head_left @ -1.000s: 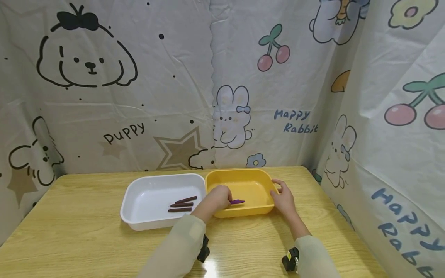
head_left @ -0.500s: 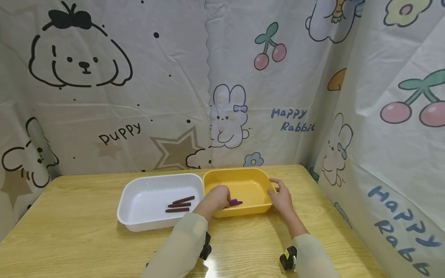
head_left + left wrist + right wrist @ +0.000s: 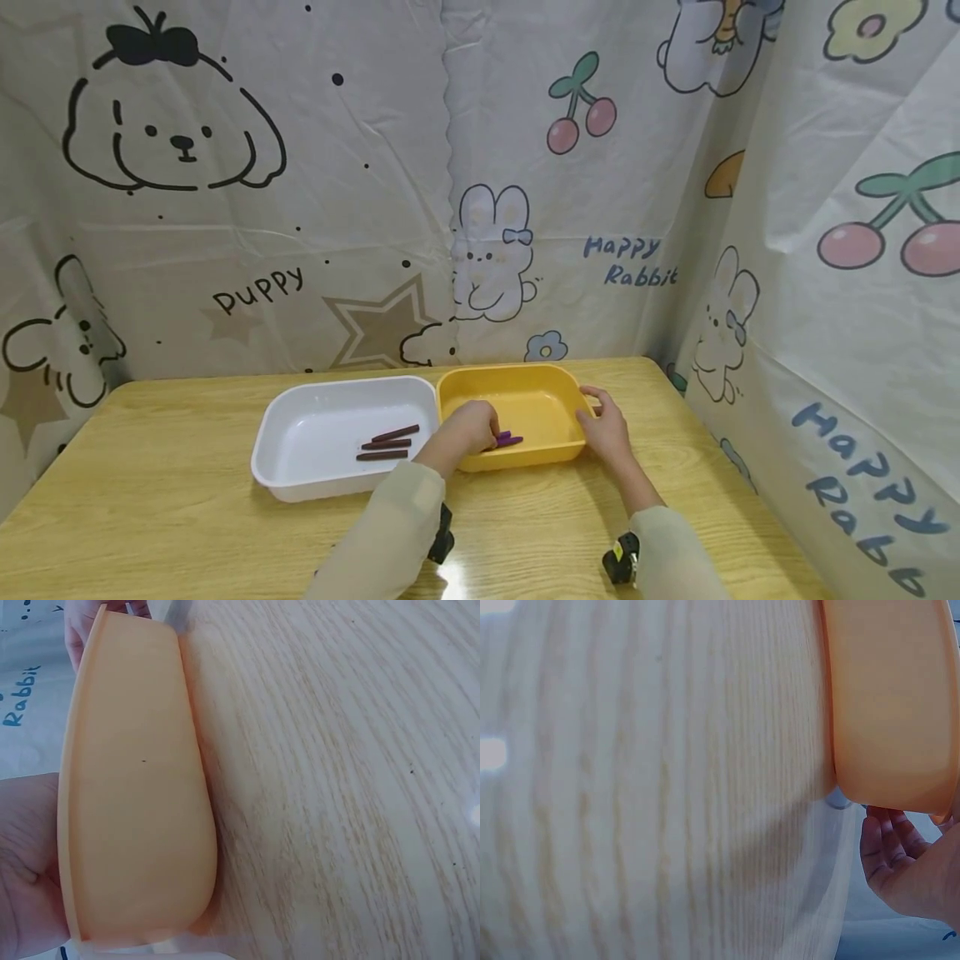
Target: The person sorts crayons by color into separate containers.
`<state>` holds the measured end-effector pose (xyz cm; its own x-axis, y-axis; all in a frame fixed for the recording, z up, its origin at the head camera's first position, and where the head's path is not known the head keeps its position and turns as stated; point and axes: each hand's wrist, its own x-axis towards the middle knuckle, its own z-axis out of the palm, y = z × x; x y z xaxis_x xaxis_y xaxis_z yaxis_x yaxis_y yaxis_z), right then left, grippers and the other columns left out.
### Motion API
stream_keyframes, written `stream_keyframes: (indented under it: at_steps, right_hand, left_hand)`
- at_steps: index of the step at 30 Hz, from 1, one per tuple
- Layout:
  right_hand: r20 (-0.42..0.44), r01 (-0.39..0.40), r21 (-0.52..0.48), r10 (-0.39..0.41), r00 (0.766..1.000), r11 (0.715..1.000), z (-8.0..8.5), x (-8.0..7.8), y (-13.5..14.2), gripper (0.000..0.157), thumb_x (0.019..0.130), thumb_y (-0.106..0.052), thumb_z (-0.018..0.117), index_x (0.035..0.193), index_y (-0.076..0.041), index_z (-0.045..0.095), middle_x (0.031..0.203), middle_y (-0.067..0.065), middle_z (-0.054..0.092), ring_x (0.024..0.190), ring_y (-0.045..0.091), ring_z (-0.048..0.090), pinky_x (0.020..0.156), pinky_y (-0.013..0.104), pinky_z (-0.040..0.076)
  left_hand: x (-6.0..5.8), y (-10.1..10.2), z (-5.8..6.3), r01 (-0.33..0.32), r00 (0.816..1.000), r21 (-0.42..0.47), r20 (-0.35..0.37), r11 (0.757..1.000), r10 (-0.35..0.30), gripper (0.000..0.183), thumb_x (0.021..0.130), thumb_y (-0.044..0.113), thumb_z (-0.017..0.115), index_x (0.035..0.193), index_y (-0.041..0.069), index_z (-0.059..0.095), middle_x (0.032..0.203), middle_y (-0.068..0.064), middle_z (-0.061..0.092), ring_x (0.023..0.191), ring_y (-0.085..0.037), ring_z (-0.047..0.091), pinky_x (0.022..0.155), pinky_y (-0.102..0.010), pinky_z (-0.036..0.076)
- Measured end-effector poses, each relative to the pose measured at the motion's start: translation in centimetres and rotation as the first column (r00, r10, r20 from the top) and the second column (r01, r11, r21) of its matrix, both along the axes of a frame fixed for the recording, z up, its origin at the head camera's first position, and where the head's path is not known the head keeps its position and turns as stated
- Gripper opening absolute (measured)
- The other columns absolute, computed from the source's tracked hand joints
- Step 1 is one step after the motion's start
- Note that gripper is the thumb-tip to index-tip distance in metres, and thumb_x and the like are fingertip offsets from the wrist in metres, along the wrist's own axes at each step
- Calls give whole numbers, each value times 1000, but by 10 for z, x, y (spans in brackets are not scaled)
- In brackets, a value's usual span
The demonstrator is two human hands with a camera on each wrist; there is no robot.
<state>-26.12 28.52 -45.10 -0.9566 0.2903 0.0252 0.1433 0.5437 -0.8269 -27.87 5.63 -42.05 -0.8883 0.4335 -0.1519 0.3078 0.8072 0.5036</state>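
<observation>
A yellow plastic bin (image 3: 536, 396) stands on the table, its long side facing me. My left hand (image 3: 467, 427) reaches over its near left rim with curled fingers and pinches one of the purple sticks (image 3: 510, 440) lying low in the bin; the fingertips are mostly hidden. In the left wrist view, the bin's outer wall (image 3: 135, 772) hides the inside, and only part of the left hand (image 3: 28, 862) shows. At the bin's right end my right hand (image 3: 606, 425) grips the rim, with its fingers (image 3: 892, 840) against the outside wall.
A white bin (image 3: 300, 483) stands directly left of the yellow one, holding several dark brown sticks (image 3: 382, 456). The wooden table (image 3: 525, 533) ends at a printed curtain (image 3: 375, 208) behind, and another curtain side hangs at right.
The left hand stays in the yellow bin while the purple sticks shift slightly lower and spread, so two tips show. The right hand keeps its grip. The head view has turned slightly right.
</observation>
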Motion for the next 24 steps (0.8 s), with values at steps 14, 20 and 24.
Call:
stream_keyframes:
  at_steps: [14,20,24]
  right_hand:
    - [10,-16,-9,16,1000,1000,3,1,0,42,94,-10,52,135,-12,44,118,27,53,97,33,60,67,30,54]
    - [2,-15,3,15,1000,1000,1,0,1,42,94,-11,52,134,-12,45,118,28,54,97,34,60,69,31,54]
    - [-28,-12,2,12,1000,1000,2,2,-3,40,92,-10,53,132,-11,47,112,28,56,89,30,62,64,29,54]
  left_hand:
    - [7,-19,20,56,997,151,-51,987,-49,15,83,14,69,94,4,70,94,-7,69,83,-17,59,81,-34,51]
    - [12,-30,26,49,998,197,-50,979,-40,16,84,14,69,96,3,70,94,-8,69,85,-18,61,80,-34,52]
    - [15,-35,27,47,998,216,-52,975,-37,18,84,16,69,97,3,70,90,-6,68,79,-16,58,73,-30,52]
